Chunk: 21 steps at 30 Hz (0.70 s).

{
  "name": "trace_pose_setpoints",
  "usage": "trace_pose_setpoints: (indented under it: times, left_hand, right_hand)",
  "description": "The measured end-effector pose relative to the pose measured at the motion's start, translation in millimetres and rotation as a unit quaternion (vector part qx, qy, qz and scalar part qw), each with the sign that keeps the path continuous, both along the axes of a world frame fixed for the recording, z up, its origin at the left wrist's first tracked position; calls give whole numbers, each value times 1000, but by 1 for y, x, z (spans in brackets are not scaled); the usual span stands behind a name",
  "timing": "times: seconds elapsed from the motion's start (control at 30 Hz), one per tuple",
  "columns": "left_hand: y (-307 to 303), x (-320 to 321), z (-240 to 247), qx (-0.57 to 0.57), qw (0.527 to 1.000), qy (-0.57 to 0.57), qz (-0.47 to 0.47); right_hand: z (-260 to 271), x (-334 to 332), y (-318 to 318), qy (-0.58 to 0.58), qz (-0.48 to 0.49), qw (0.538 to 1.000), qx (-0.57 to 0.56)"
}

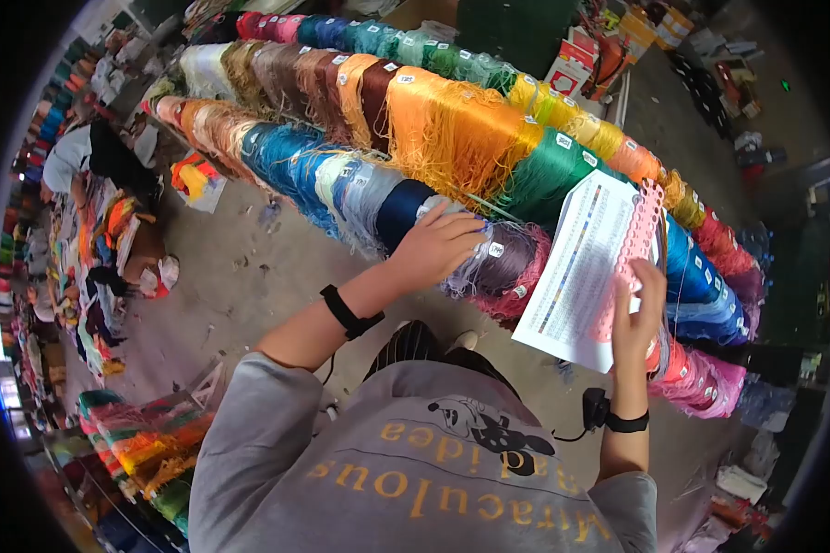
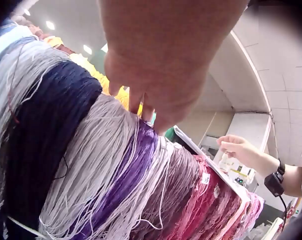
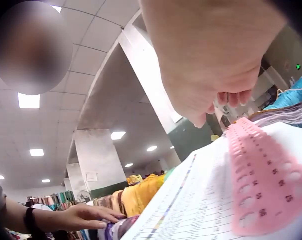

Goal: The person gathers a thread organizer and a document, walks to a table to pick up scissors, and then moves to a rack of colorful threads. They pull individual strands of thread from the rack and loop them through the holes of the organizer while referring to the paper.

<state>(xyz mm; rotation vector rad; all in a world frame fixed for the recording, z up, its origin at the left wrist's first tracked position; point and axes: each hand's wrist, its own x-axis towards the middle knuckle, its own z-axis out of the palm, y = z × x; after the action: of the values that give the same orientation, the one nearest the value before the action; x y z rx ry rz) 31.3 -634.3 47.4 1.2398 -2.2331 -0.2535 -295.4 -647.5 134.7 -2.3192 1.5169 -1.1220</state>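
Note:
My left hand (image 1: 443, 247) rests over the row of thread hanks, its fingers stretched across a grey and purple hank (image 1: 500, 256). Beside it hangs a dark navy hank (image 2: 51, 110). In the right wrist view the left hand (image 3: 91, 216) lies with its fingers fairly straight on the threads. My right hand (image 1: 641, 309) is held over printed paper sheets (image 1: 567, 267), with its fingers near a pink ruler (image 3: 261, 175) that has rows of round holes and numbers. The sheets lean on the hanks, and the ruler lies on top of them.
Long rows of coloured hanks with small white tags, among them an orange hank (image 1: 461, 120) and a green hank (image 1: 558, 175), run across the front. A bent-over person (image 1: 92, 161) is among piled threads at the left. Another loaded rack (image 1: 148, 442) stands at the lower left.

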Motion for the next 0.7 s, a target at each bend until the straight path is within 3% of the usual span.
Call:
trace_pose_setpoints:
  times: [0.1,0.17,0.23,0.43,0.6,0.7]
  left_hand:
    - [-11,-6,-2,-44,998,9,-39]
    - [-18,-4,4,9,998,-34,-57]
    - [-26,0,4,-13,996,-26,-84]
    - [-37,6,5,19,991,-7,-131]
    - [-44,12,-2,18,983,-36,-180]
    - [-46,14,-3,16,980,-43,-193]
  right_hand:
    - [2,44,31,-103,68,981,149]
    - [-18,71,48,-154,105,946,264]
    - [-42,100,61,-199,108,912,343]
    - [-129,169,61,-302,-29,906,296]
    - [-150,195,57,-303,-146,918,208]
    - [-144,202,55,-306,-205,891,264]
